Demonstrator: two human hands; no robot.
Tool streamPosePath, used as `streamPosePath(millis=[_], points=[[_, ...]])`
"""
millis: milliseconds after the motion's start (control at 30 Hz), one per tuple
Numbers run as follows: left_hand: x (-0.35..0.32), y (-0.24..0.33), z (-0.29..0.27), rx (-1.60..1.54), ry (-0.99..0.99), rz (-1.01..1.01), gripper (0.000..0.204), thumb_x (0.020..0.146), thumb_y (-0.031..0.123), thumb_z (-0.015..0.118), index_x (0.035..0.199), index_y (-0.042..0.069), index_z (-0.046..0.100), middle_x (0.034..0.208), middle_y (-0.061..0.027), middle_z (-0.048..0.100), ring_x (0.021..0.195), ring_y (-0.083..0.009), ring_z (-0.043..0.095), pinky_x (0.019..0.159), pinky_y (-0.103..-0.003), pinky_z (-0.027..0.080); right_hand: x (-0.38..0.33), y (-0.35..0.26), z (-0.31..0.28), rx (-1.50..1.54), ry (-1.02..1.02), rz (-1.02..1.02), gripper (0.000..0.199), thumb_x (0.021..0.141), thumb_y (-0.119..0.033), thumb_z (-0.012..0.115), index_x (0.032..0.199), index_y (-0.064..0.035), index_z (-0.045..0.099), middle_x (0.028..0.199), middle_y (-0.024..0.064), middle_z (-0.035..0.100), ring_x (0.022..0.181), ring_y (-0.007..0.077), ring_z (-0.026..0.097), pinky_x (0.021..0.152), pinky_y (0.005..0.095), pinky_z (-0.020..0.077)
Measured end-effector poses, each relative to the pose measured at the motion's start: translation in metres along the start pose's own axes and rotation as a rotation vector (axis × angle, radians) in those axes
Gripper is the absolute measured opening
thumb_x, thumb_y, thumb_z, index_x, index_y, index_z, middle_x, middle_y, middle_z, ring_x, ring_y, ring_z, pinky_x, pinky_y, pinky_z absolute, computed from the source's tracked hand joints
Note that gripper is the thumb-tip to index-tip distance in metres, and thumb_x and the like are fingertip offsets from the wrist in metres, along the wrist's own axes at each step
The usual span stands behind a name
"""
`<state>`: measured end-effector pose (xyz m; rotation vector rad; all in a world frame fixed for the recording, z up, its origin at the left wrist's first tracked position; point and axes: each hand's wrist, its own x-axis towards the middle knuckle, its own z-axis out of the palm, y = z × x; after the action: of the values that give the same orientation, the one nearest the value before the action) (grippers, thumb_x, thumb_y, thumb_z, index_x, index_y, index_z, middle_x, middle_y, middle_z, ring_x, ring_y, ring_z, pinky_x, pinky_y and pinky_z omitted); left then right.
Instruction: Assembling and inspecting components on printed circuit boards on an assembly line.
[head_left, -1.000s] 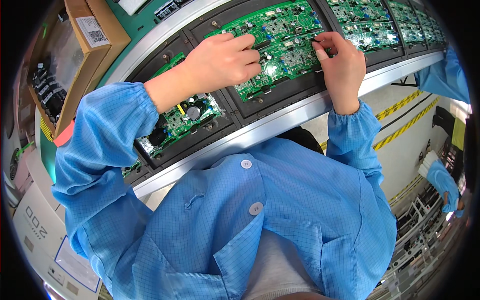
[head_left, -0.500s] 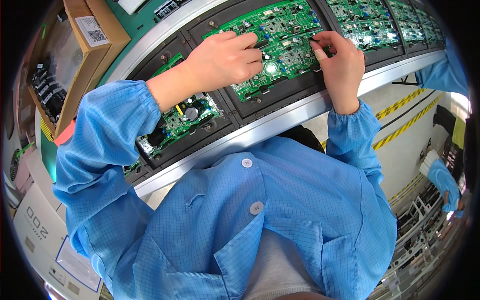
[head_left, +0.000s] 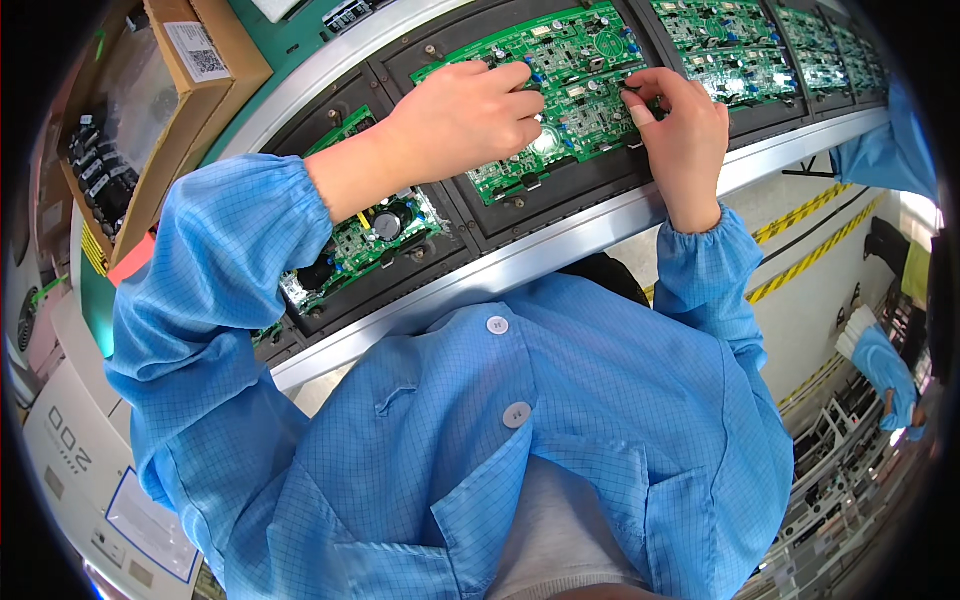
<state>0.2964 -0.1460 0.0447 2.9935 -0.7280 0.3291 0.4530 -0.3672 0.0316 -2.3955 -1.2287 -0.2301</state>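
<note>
Green circuit boards point(head_left: 590, 105) lie side by side in a black frame point(head_left: 530, 215) in front of me. Over the left part of the middle boards is my left hand point(head_left: 470, 112), its fingers curled down; the fingertips and anything between them are hidden. At the right edge of the same boards, my right hand point(head_left: 682, 140) is closed in a pinch. A small black part point(head_left: 632, 89) shows between its thumb and forefinger, too small to name. Another board point(head_left: 350, 255), with a round black capacitor point(head_left: 387, 226), sits partly under my left forearm.
A metal rail point(head_left: 520, 262) runs along the frame's near edge. More boards point(head_left: 740, 70) continue to the right. At the left stands a cardboard box point(head_left: 215, 85) holding black parts point(head_left: 105, 180). A person's blue sleeve point(head_left: 885, 150) shows at the far right.
My left hand has shifted slightly to the right over the boards, its fingers still curled. My right hand stays almost in place, still pinching. The whole view has moved a little.
</note>
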Motion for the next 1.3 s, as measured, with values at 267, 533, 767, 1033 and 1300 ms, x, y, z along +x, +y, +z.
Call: streamPosePath(millis=[267, 533, 767, 1033, 1300], points=[[0.002, 0.001, -0.007, 0.042, -0.044, 0.053, 0.014, 0.077, 0.018, 0.069, 0.091, 0.019, 0.07, 0.094, 0.0039, 0.056, 0.098, -0.0147, 0.058, 0.074, -0.028, 0.052, 0.046, -0.016, -0.043, 0.339, -0.158, -0.083, 0.027, 0.082, -0.001, 0.077, 0.108, -0.0058, 0.072, 0.082, 0.005, 0.062, 0.069, 0.0161, 0.055, 0.068, 0.0304, 0.0487], [-0.02, -0.053, -0.043, 0.22, 0.145, -0.348, 0.011, 0.08, 0.016, 0.067, 0.089, 0.016, 0.073, 0.092, -0.0018, 0.066, 0.095, -0.0225, 0.063, 0.073, -0.038, 0.054, 0.166, -0.092, -0.029, 0.572, -0.217, -0.432, 0.015, 0.087, -0.007, 0.071, 0.1, 0.0004, 0.071, 0.092, 0.0138, 0.071, 0.086, 0.0308, 0.071, 0.078, 0.0394, 0.0555], [-0.037, -0.155, -0.05, -0.033, 0.746, -0.738, 0.027, 0.082, 0.017, 0.073, 0.108, 0.012, 0.072, 0.101, -0.0108, 0.065, 0.1, -0.032, 0.062, 0.084, -0.044, 0.055, 0.248, -0.136, 0.084, 0.63, 0.082, -0.61, 0.03, 0.082, 0.002, 0.067, 0.111, -0.0026, 0.071, 0.112, 0.0175, 0.063, 0.108, 0.0369, 0.064, 0.093, 0.0437, 0.0521], [-0.025, -0.165, -0.03, 0.406, 0.488, -0.913, 0.013, 0.082, 0.016, 0.074, 0.095, 0.015, 0.075, 0.093, -0.0044, 0.064, 0.096, -0.0264, 0.063, 0.077, -0.04, 0.055, 0.271, -0.121, 0.1, 0.496, 0.008, -0.698, 0.026, 0.083, 0.002, 0.068, 0.109, -0.0021, 0.07, 0.105, 0.0168, 0.062, 0.104, 0.0375, 0.064, 0.091, 0.0422, 0.0521], [-0.006, -0.118, -0.066, -0.147, 0.641, -0.777, 0.019, 0.079, -0.001, 0.073, 0.097, 0.005, 0.076, 0.096, -0.0129, 0.071, 0.086, -0.0323, 0.07, 0.078, -0.037, 0.056, 0.207, -0.06, -0.024, 0.525, -0.184, -0.744, 0.023, 0.084, -0.001, 0.073, 0.107, -0.0006, 0.07, 0.098, 0.0128, 0.064, 0.086, 0.0292, 0.065, 0.079, 0.0403, 0.0542]])
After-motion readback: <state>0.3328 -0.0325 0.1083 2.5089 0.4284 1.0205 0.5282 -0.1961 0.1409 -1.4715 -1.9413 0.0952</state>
